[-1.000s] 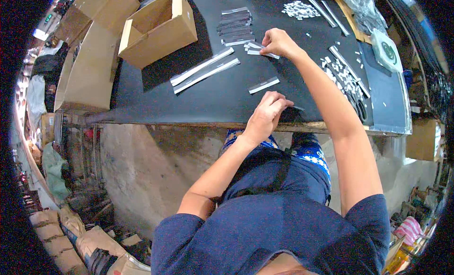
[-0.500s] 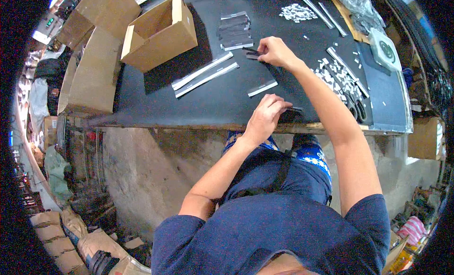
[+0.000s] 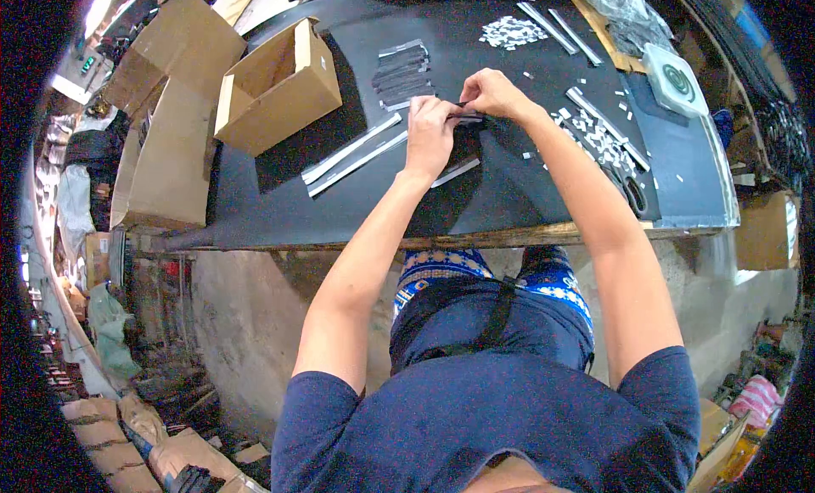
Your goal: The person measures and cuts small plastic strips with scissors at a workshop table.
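Near the middle of the black tabletop (image 3: 356,226), my left hand (image 3: 431,135) and my right hand (image 3: 495,94) meet with fingers closed around a small dark strip (image 3: 467,115). Just beyond my left hand lies a stack of short dark strips (image 3: 403,73). Two long white-edged strips (image 3: 348,158) lie to the left of it, one end passing close by the hand. A short strip with a white edge (image 3: 456,172) rests nearer the table's front edge, partly hidden by my left hand.
An open cardboard box (image 3: 280,94) stands at the left beside a larger carton (image 3: 170,145). White small pieces (image 3: 514,32) are heaped at the back, and more (image 3: 594,137) lie scattered at the right near black scissors (image 3: 634,194). A clear plastic container (image 3: 675,81) sits at far right.
My left hand has moved up from the front edge to meet my right hand at the dark strip. The view has shifted slightly.
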`<state>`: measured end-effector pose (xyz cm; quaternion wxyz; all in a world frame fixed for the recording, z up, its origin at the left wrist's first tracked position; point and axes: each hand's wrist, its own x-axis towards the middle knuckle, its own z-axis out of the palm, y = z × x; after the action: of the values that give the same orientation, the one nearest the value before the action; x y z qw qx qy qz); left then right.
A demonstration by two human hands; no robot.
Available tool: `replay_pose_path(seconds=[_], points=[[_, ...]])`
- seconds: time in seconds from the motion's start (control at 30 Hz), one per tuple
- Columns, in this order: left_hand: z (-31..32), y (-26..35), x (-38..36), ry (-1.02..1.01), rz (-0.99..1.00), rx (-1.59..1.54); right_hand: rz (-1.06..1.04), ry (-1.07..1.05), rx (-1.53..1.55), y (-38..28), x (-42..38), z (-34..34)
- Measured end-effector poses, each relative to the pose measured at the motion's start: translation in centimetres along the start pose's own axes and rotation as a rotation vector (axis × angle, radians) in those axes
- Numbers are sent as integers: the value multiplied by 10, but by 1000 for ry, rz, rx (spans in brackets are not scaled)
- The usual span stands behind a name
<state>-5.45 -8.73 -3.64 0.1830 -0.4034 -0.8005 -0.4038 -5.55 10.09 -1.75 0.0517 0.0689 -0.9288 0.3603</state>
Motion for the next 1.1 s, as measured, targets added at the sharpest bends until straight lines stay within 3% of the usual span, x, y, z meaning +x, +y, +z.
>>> replay_pose_path(seconds=[0.1, 0.17, 0.3, 0.37, 0.47, 0.57, 0.77, 0.9, 1.03, 1.1], points=[[4, 3, -2, -22, -28, 102, 6, -27, 40, 4, -3, -1], [4, 11, -2, 145, -7, 184, 6, -27, 25, 5, -6, -2], [10, -2, 3, 221, 99, 152, -6, 21, -10, -1, -9, 1], [13, -13, 4, -97, -159, -139, -16, 37, -36, 0, -12, 2], [13, -15, 5, -51, -24, -51, 12, 49, 97, 4, -18, 8], [14, -9, 6, -23, -53, -106, 143, 482, 360, 5, -25, 30], [19, -6, 7, -34, -146, -196, 182, 893, 792, -11, -25, 58], [19, -5, 8, 7, -97, -145, 191, 819, 926, -20, -23, 61], [26, -14, 8, 47, 54, -65, 154, 893, 1005, -26, -23, 61], [29, -18, 4, 76, 95, -31, 114, 727, 825, -25, -28, 64]])
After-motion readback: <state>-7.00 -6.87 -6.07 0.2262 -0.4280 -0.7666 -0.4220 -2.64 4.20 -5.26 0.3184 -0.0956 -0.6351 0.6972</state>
